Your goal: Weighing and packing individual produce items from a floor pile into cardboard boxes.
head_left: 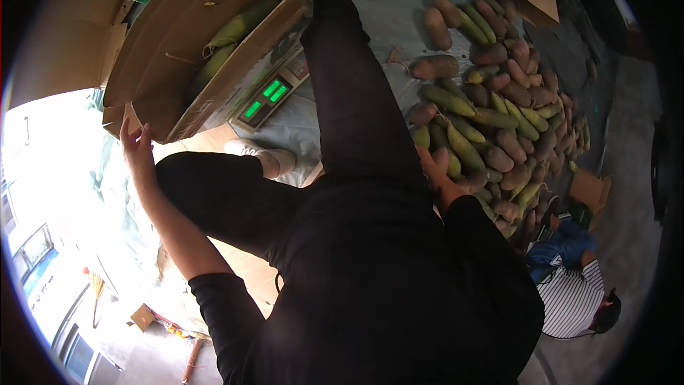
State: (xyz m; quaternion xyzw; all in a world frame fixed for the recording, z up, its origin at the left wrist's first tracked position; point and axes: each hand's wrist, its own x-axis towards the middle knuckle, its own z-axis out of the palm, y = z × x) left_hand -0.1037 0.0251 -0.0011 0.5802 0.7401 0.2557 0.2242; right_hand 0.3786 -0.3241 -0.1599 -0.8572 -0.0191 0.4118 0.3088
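Left hand (135, 144) open-fingered on cardboard box (187, 43) corner, right hand (434, 167) loosely curled over piled mangoes (491, 117), holding none: steady box, then pick a fruit firmly.

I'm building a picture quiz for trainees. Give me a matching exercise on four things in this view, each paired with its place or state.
1. left hand
2. right hand
3. scale
4. cardboard box

a. on the green and brown produce pile
b. sits on the scale, a few green pieces inside
c. touching the box's lower corner
d. display lit green

Pairs: 1-c, 2-a, 3-d, 4-b
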